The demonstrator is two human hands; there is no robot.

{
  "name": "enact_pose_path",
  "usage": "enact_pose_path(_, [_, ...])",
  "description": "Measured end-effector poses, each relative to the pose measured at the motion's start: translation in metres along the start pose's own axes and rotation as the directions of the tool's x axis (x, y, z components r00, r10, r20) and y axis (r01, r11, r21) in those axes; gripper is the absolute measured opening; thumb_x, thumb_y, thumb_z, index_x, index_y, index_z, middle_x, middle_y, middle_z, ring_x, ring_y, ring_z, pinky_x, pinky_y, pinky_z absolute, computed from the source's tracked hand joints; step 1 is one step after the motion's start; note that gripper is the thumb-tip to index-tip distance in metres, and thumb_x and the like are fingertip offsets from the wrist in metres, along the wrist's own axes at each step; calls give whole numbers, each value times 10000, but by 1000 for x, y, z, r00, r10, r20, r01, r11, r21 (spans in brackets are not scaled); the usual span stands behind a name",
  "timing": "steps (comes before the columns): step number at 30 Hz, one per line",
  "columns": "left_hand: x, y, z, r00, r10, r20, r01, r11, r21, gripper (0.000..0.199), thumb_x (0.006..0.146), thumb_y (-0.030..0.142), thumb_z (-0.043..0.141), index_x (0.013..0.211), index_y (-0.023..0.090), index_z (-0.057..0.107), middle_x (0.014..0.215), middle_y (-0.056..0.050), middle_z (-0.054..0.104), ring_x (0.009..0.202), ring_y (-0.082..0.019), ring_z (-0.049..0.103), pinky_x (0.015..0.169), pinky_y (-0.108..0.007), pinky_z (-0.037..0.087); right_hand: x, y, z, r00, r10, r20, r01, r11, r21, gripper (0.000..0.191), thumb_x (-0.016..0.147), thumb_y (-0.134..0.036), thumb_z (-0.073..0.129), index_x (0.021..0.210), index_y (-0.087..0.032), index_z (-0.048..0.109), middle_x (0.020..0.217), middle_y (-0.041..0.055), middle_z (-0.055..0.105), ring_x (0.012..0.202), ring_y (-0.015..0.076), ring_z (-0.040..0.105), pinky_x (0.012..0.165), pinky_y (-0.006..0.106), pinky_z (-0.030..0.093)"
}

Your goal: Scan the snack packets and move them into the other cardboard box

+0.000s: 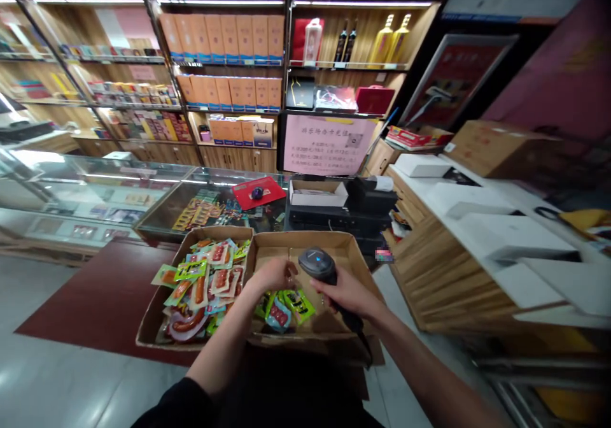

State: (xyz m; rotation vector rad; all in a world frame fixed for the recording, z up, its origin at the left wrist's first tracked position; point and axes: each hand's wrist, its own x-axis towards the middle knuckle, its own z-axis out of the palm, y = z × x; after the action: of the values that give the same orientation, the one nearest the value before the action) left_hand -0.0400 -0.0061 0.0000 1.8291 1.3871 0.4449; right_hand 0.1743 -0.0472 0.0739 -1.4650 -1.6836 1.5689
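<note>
My right hand [351,297] is wrapped around the handle of a black barcode scanner [317,263], which shows a small blue light on its head. My left hand [277,274] hovers over the right-hand cardboard box [341,249]. Its fingers are loosely curved and apart, and nothing shows between them. Below it in that box lie a few snack packets, among them a green packet [299,305] and a blue-edged packet of red sausages [278,315]. On the left, another cardboard box [157,310] is heaped with sausage packets [198,288].
Behind the boxes stands a glass display counter [167,208] with a red card [259,192] on top. A white tray [318,193] and a black printer-like device [372,193] sit beside it. A white-topped counter [477,224] runs along the right.
</note>
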Motion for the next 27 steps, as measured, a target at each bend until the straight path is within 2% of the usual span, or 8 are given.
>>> enact_pose_path(3, [6, 11, 22, 994, -69, 82, 51, 977, 205, 471, 406, 183, 897, 856, 236, 767, 850, -86, 740, 793, -300, 703, 710, -322, 512, -3, 7, -17, 1000, 16, 24, -16, 1000, 3, 408, 774, -518, 682, 933, -193, 492, 472, -88, 531, 368, 103, 488, 391, 214, 412])
enact_pose_path(8, [13, 20, 38, 989, -147, -11, 144, 944, 298, 439, 263, 76, 886, 622, 203, 669, 796, -125, 725, 858, -381, 700, 764, -389, 521, -4, 16, -43, 999, 21, 27, -20, 999, -40, 366, 788, -488, 682, 915, -195, 503, 460, -87, 529, 370, 103, 506, 404, 208, 426])
enact_pose_path(14, [14, 22, 28, 924, -342, 169, 241, 866, 438, 300, 455, 253, 862, 583, 184, 600, 747, -82, 708, 833, -304, 694, 757, -338, 506, -5, 24, -71, 996, 1, 87, 5, 998, -69, 322, 818, -462, 665, 918, -196, 514, 459, -82, 533, 364, 97, 500, 406, 197, 418])
enact_pose_path(16, [13, 19, 23, 954, -280, 109, 238, 925, 297, 225, 552, 264, 807, 671, 177, 637, 753, -52, 702, 803, -257, 681, 743, -312, 501, -6, 25, -79, 994, -22, 105, 30, 997, -74, 297, 823, -438, 663, 914, -197, 514, 462, -79, 536, 366, 100, 497, 400, 199, 417])
enact_pose_path(18, [15, 18, 21, 977, -204, -56, 207, 977, 54, 209, 621, 260, 754, 785, 171, 661, 788, -29, 700, 807, -216, 663, 748, -287, 502, -6, 26, -87, 991, -37, 129, 47, 996, -79, 269, 829, -415, 657, 892, -200, 509, 456, -80, 526, 362, 100, 492, 393, 199, 412])
enact_pose_path(20, [19, 20, 21, 959, -169, -226, 119, 968, -220, 253, 663, 280, 730, 872, 160, 654, 825, -24, 696, 818, -189, 651, 752, -274, 510, -6, 27, -92, 987, -43, 154, 55, 996, -76, 254, 833, -403, 654, 868, -204, 499, 452, -82, 518, 358, 99, 488, 388, 199, 406])
enact_pose_path(24, [32, 34, 27, 932, -263, -248, 19, 721, -693, 436, 637, 363, 800, 980, 145, 643, 891, -55, 699, 767, -173, 665, 714, -308, 553, -5, 31, -100, 982, -43, 184, 54, 997, -51, 279, 823, -418, 677, 846, -211, 490, 468, -82, 520, 366, 98, 493, 387, 201, 409])
enact_pose_path(27, [39, 47, 32, 911, -360, -202, 48, 578, -815, 560, 585, 397, 863, 1046, 148, 669, 909, -72, 712, 715, -157, 669, 658, -300, 566, -5, 34, -102, 980, -40, 193, 48, 998, -38, 300, 814, -442, 689, 857, -213, 499, 479, -82, 524, 373, 98, 494, 389, 205, 416])
